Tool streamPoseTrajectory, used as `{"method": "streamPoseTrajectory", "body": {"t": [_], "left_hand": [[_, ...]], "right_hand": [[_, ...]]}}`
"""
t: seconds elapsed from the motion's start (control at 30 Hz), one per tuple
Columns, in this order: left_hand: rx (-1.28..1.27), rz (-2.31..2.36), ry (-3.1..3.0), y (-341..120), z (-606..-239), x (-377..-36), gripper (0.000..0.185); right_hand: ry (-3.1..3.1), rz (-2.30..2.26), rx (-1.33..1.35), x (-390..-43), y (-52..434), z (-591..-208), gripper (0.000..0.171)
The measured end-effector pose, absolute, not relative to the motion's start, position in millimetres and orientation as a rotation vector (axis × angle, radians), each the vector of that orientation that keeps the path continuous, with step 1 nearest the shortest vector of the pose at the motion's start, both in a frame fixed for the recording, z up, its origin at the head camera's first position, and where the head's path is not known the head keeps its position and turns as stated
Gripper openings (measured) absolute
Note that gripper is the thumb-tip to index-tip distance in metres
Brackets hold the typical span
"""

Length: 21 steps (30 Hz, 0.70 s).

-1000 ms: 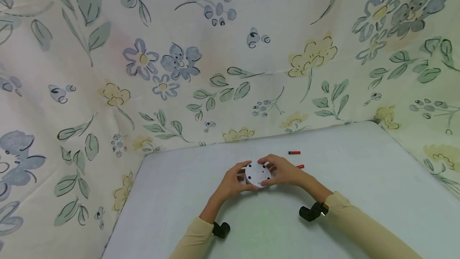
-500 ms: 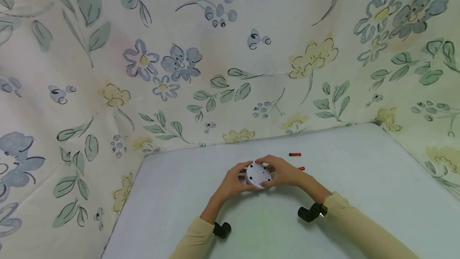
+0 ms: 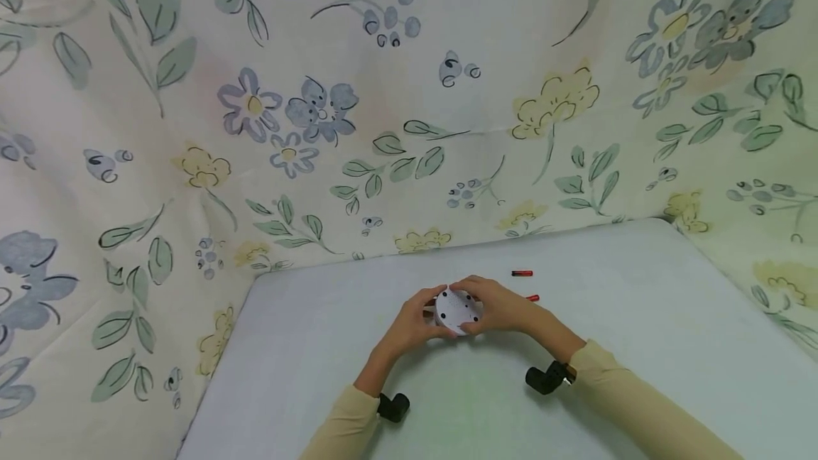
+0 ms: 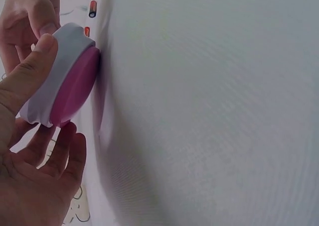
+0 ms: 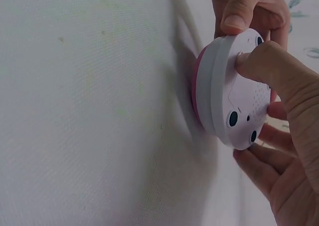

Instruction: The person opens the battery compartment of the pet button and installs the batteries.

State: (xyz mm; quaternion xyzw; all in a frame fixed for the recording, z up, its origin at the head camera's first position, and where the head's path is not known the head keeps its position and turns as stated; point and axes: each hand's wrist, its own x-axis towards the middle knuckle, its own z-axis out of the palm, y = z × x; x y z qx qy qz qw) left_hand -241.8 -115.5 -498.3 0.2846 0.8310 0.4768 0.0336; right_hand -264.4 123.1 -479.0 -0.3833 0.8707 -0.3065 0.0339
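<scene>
Holding a round white device [image 3: 455, 312] between them, the left hand [image 3: 414, 323] and right hand [image 3: 503, 306] meet near the far side of the white bench [image 3: 307, 353]. Each grip is curled round the casing—the left pinching its left side between thumb [image 4: 31, 71] and fingers, the right bracing the far edge with its fingers while its thumb [image 5: 274, 69] presses on the upturned face near a thin outline. That face carries dark round feet [image 5: 232, 118] and a patch of small perforations; the pink side [image 4: 77, 86] is turned down towards the bench, though whether it touches the cloth there I cannot tell. Just behind the right hand lies a red battery [image 3: 533, 297], partly hidden by it; farther back, apart from the device, lies a red-and-black battery [image 3: 522, 273]. Both forearms wear pale yellow sleeves [image 3: 645, 407], and a black wrist camera is strapped at each wrist, left [image 3: 393, 407] and right [image 3: 545, 378]. Behind the bench hangs a floral cloth [image 3: 383, 105]—blue and yellow blooms, green leaves and berries on a cream ground.
</scene>
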Motion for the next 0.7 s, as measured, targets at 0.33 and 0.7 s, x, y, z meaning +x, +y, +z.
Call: {"method": "streamPoseTrajectory", "body": {"t": [0.33, 0.7], "left_hand": [[0.902, 1.471, 2.532, -116, -497, -242, 0.084], [0.855, 1.474, 2.521, -114, -493, -242, 0.084]], "right_hand": [[2.590, -1.146, -1.290, -271, 127, -490, 0.067], [2.548, -1.181, -1.250, -274, 128, -492, 0.067]]}}
